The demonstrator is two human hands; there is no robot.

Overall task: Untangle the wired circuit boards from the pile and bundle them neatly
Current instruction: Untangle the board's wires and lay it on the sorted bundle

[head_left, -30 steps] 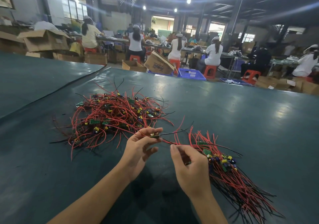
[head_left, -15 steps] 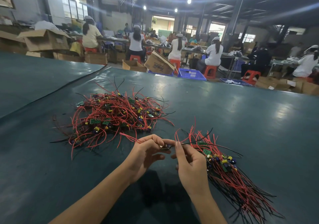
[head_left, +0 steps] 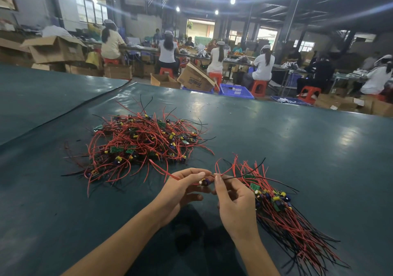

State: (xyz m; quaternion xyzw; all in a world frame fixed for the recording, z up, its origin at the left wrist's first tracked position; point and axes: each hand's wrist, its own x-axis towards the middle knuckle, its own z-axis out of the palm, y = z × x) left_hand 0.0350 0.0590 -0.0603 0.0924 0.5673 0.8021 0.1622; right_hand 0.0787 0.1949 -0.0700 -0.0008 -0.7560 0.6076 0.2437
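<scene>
On the left half of the dark green covered counter (head_left: 308,152), midway between its near and far edges, lies the tangled pile of red and black wires with small green circuit boards (head_left: 138,145), loose and crossed in every direction.

Toward the near edge, just right of the pile, the left hand (head_left: 180,190) has a narrow grip: thumb and fingers pinch the small wired circuit board (head_left: 205,182), held above the counter. One red lead (head_left: 161,170) runs from that pinch back toward the pile's near fringe; whether its tip is clear of the tangle cannot be told.

The right hand (head_left: 234,205) meets it at the board, its grip also narrow, forefinger and thumb pinching the board's leads, which fan out to the right.

Further right, toward the near right corner, lies the aligned bundle of boards with straight red and black wires (head_left: 282,218), the boards grouped together and the wires trailing toward the near edge.

The step in hand looks like straightening one freed board's leads. Next, the trailing red lead likely needs drawing clear, then the board laid on the bundle with its wires running the same way.
</scene>
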